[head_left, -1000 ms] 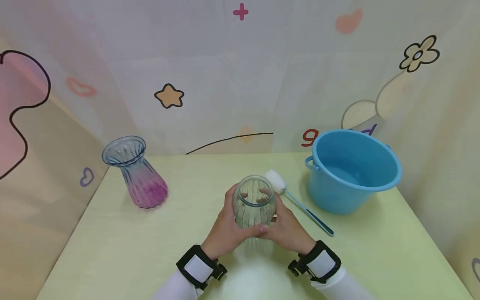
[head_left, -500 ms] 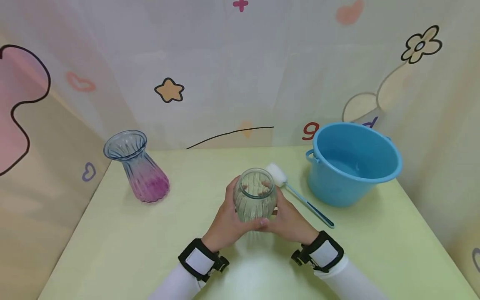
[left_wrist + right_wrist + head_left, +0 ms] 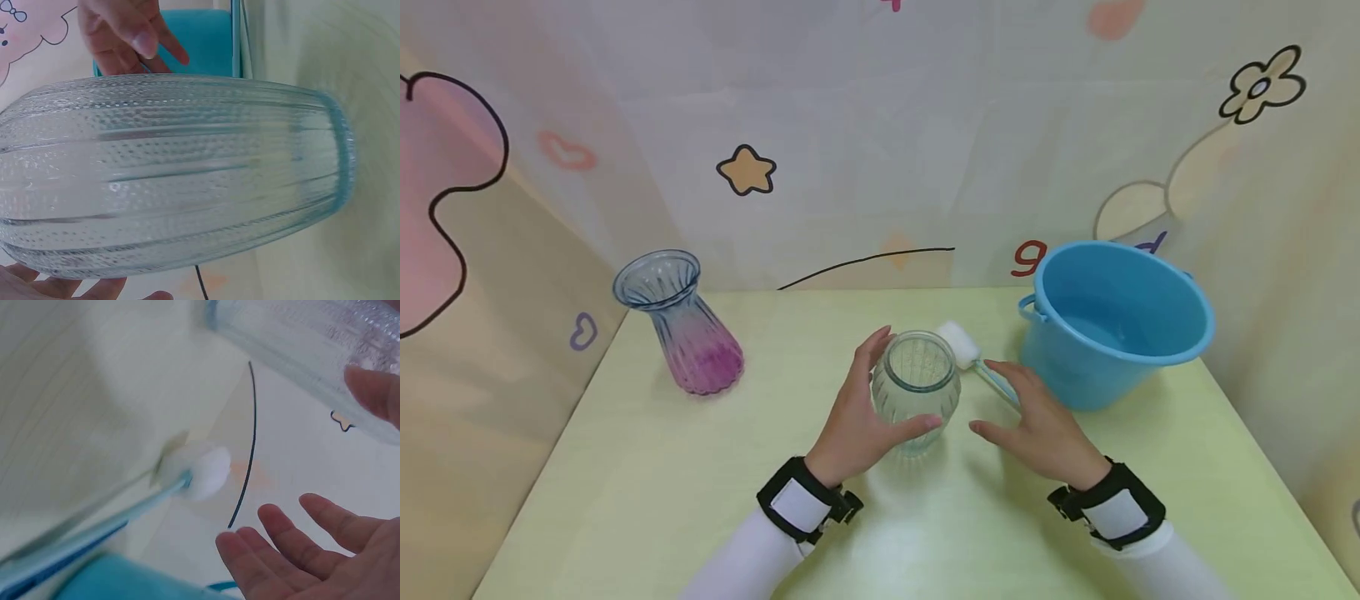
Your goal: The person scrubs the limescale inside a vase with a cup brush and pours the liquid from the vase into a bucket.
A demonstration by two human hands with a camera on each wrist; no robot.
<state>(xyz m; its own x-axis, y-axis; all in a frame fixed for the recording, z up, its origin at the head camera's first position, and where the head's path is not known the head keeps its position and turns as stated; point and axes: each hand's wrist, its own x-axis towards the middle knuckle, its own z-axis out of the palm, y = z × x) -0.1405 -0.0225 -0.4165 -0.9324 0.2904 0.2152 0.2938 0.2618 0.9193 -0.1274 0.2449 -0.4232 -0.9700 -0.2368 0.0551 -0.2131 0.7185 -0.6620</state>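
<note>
A clear ribbed glass vase stands upright in the middle of the head view. My left hand holds it from the left, thumb across its front and fingers behind; in the left wrist view the glass vase fills the frame. To its right, my right hand is apart from the glass, fingers spread and holding nothing. Below that hand lies a sponge brush with a white head and blue handle, partly covered in the head view. In the right wrist view the brush sits apart from the fingertips.
A blue bucket stands at the back right, behind my right hand. At the back left is a flared vase, bluish above and pink below. A patterned curtain hangs behind the pale table.
Both hands held the glass vase before; my right hand has let go and moved right, over the brush handle. My left hand still holds the vase. The head view has tilted slightly down.
</note>
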